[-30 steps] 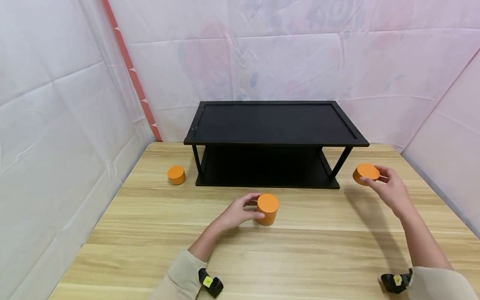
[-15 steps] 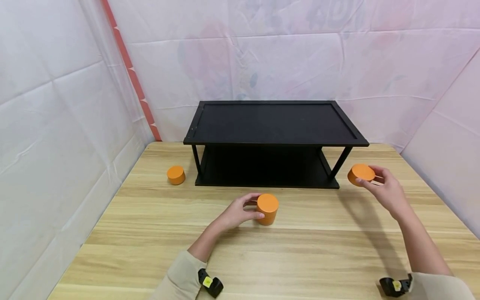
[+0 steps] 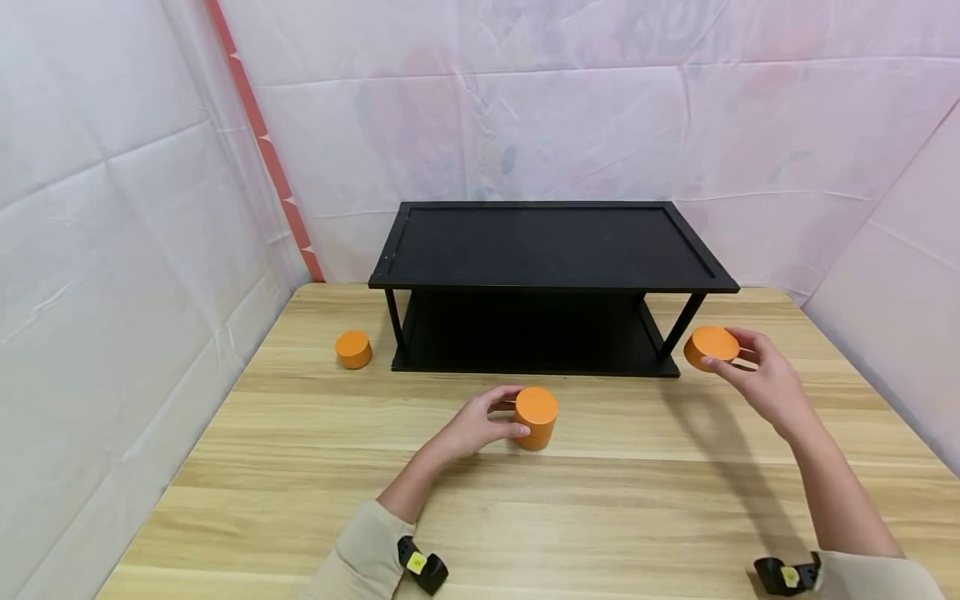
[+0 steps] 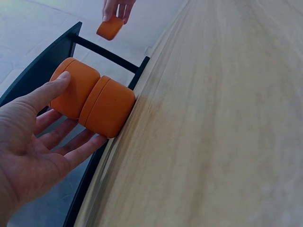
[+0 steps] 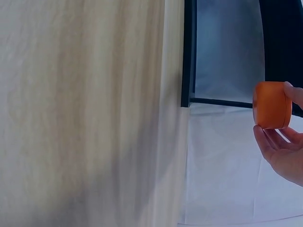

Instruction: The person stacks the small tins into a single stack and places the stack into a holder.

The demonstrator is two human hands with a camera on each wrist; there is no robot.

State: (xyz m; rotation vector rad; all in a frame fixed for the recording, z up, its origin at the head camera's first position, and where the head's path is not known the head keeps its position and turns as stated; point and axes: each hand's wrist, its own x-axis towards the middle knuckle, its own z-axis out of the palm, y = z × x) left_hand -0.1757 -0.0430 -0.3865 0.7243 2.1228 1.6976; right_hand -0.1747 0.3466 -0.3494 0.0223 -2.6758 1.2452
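My left hand [image 3: 477, 427] grips a stack of two round orange tins [image 3: 536, 417] on the table, a little in front of the black rack. In the left wrist view its thumb lies on the upper tin [image 4: 75, 87], with the fingers behind the stack and the lower tin [image 4: 110, 108] on the wood. My right hand [image 3: 772, 379] pinches another orange tin [image 5: 272, 105] between thumb and fingers. That tin is held up above the table, by the rack's right front post. A further orange tin [image 3: 353, 350] sits alone left of the rack.
The two-tier black rack [image 3: 555, 246] stands at the back of the wooden table [image 3: 570, 525], its upper shelf raised on posts. White sheets [image 3: 570, 133] hang behind and at both sides. A black wrist camera [image 3: 423, 567] is strapped to the left sleeve.
My right hand has moved slightly left with its tin, toward the rack's right post. My left hand and the stack have stayed in place.
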